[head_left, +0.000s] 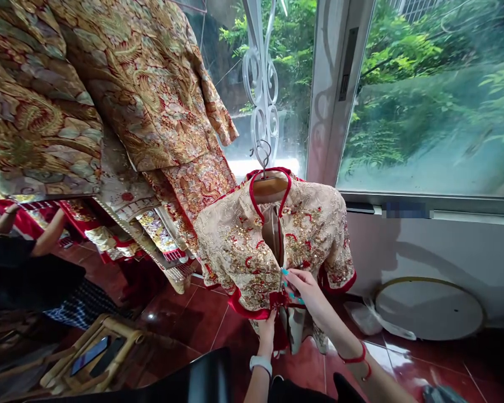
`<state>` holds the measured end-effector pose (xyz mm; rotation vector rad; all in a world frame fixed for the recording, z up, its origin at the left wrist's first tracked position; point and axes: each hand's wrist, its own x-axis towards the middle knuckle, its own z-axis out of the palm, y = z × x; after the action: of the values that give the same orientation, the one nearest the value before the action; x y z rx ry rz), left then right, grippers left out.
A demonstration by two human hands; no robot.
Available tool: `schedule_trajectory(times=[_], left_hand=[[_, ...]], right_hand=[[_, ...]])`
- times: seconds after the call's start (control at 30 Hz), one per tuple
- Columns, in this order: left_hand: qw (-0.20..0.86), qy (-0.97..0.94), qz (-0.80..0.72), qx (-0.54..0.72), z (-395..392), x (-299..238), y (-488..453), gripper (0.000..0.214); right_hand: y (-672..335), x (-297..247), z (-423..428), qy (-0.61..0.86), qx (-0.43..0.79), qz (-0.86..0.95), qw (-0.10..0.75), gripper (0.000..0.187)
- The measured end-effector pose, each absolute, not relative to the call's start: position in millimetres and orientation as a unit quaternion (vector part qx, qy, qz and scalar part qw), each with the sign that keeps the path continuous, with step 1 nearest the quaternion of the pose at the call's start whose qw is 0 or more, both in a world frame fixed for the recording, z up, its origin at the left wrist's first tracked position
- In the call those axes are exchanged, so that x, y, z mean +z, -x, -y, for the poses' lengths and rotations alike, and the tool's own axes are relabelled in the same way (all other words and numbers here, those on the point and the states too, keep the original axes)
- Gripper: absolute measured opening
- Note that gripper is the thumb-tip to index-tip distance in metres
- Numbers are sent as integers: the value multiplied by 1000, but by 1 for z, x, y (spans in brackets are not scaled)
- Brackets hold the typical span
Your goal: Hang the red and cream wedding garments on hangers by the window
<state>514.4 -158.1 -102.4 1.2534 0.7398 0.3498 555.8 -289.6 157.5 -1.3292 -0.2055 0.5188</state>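
Observation:
A cream jacket with gold sequins, red embroidery and red trim hangs on a hanger in front of me. Its collar and upper front are parted in a narrow V. My right hand, with turquoise nails, pinches the front where the two edges meet; a zipper pull there cannot be made out. Below it, my left hand grips the red bottom hem near the middle, fingers partly hidden by the cloth. Pale embroidered cloth shows under the jacket.
Gold and red embroidered garments hang close on the left. A bamboo stool holds a phone. Another person stands far left. A white scrolled metal stand is before the window. A round white board leans low at right.

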Motion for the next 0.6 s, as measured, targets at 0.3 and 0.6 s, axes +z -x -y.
schedule_trajectory(times=[0.3,0.6], left_hand=[[595,-740,-296,102,158,-24,-461,22],[482,-788,-212,320,177,53,-562,14]], right_hand=[[-566,141,294,627,227,146,731,50],[-569,112,289,664,184,166,706,50]])
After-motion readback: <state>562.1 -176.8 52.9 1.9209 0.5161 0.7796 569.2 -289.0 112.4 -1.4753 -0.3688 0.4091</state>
